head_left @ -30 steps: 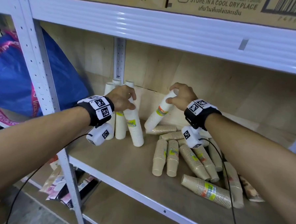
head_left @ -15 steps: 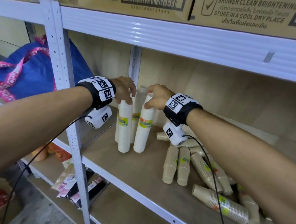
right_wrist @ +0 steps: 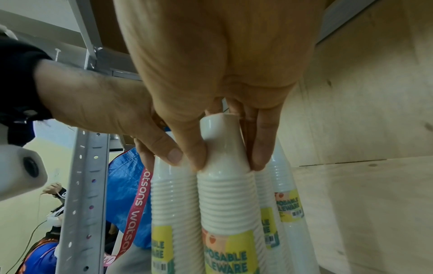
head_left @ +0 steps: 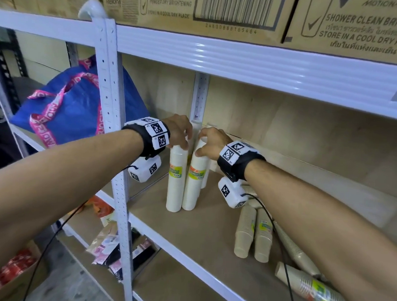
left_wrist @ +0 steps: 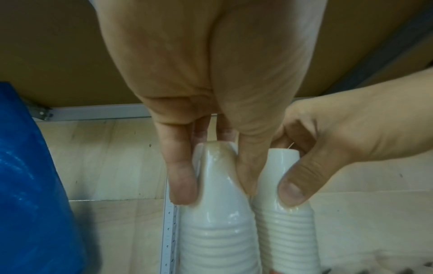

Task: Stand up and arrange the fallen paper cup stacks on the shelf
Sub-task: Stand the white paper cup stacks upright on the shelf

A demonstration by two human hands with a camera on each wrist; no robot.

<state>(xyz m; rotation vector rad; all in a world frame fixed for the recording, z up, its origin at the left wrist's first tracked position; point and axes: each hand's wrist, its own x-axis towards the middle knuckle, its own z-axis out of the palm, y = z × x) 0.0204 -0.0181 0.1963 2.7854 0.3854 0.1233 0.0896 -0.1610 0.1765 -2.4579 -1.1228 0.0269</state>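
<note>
— Two white cup stacks: how do they stand?
— Upright, touching, long axes vertical, at the shelf's [head_left: 211,231] left end.
— Grips?
— Left hand [head_left: 177,132] pinches the left stack [head_left: 176,179] top; right hand [head_left: 213,143] pinches the right stack [head_left: 194,180].

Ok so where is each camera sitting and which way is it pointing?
Head: above, looking down at the white metal shelf; both forearms, left hand and right hand show.
Left wrist: under the left hand, looking along the fingers at the tall white paper cup stack it pinches.
Right wrist: under the right hand, which pinches its neighbouring white stack.
All three views show both hands and both stacks.
</note>
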